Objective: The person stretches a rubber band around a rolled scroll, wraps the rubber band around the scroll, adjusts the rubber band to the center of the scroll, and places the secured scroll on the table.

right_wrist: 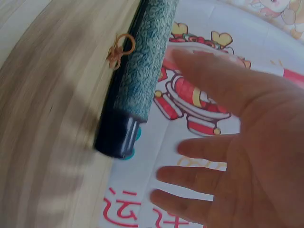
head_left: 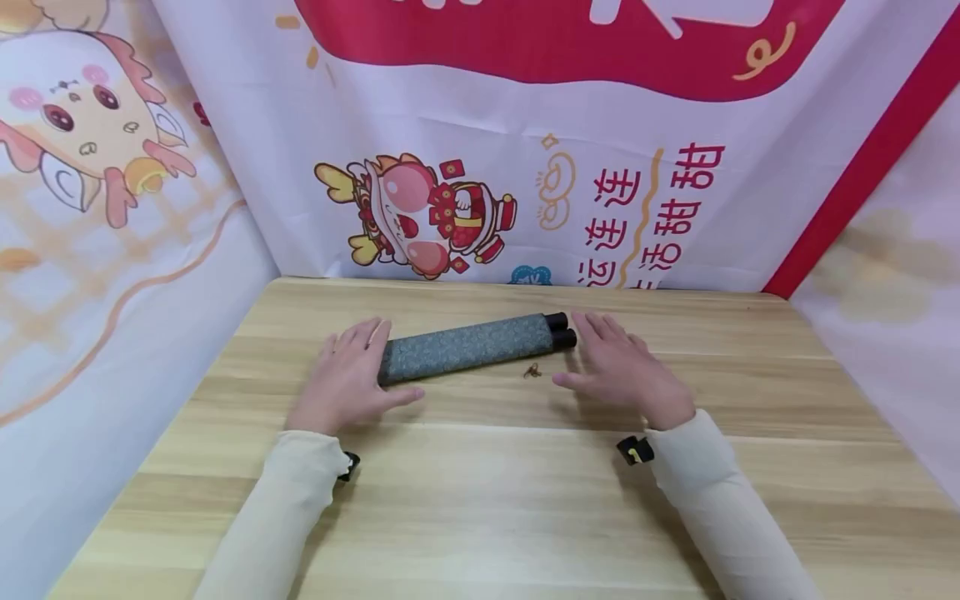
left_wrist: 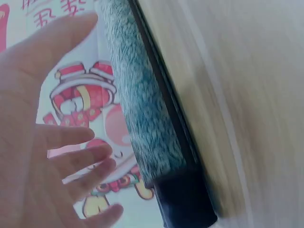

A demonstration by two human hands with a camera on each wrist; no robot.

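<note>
A scroll (head_left: pixel 468 348), rolled up from both ends and covered in blue-green patterned fabric, lies slightly slanted on the table. Two black roller knobs (head_left: pixel 564 339) stick out at its right end. My left hand (head_left: pixel 347 371) is over the left end and hides it in the head view; in the left wrist view its fingers are spread beside the scroll (left_wrist: pixel 142 95), apart from it. Just off the knobs at the right is my right hand (head_left: pixel 626 367), fingers extended, holding nothing. A small tangled brown band (head_left: pixel 532 371) lies in front of the scroll near its right end.
The wooden table (head_left: pixel 480 500) meets a printed white and red cloth (head_left: pixel 420 108) hanging behind it. More printed cloth (head_left: pixel 75 292) hangs along the left side. Black straps (head_left: pixel 636 450) circle the wrists over light sleeves.
</note>
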